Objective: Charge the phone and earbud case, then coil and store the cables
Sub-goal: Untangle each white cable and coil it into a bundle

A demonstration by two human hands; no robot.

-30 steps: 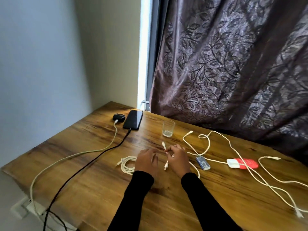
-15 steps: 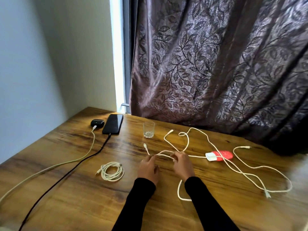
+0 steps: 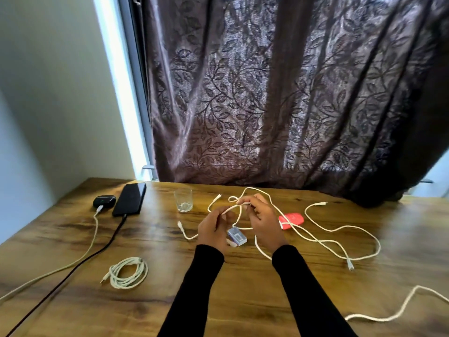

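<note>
surface (image 3: 243, 300): brown wood grain, carrying everything named below.
loose white cable (image 3: 398, 306): nearest, at 4 o'clock, running off the right edge.
coiled cable (image 3: 128, 272): white, wound in a neat ring, lying flat at 8 o'clock, well apart from the hands.
sleeves (image 3: 194, 288): black, reaching in from 6 o'clock.
adapter (image 3: 237, 236): small pale blue-grey block between the wrists; any print on it is too small to read.
left hand (image 3: 213, 228): fingers curled, grip clamped on a strand of the white cable.
right hand (image 3: 263, 221): grip pinched together on the same strand, with a small loop standing just past its fingertips.
white cable (image 3: 323, 242): uncoiled, sprawling from the hands out to 3 o'clock in wide bends, plug ends lying loose on the wood.
red case (image 3: 291, 221): flat, just right of the right hand, a cable crossing it; its marking is not legible.
glass (image 3: 183, 200): clear tumbler at 11 o'clock of the hands, upright, with some small pale bits at the bottom, too small to tell what.
phone (image 3: 130, 199): black, screen dark, at 10 o'clock, a black cable (image 3: 73, 268) plugged into its near end.
earbud case (image 3: 104, 201): black, just left of the phone, a small green light showing, a cream cable (image 3: 92, 242) plugged in.
curtain (image 3: 279, 93): dark leaf-patterned fabric, farthest, at 12 o'clock.
</note>
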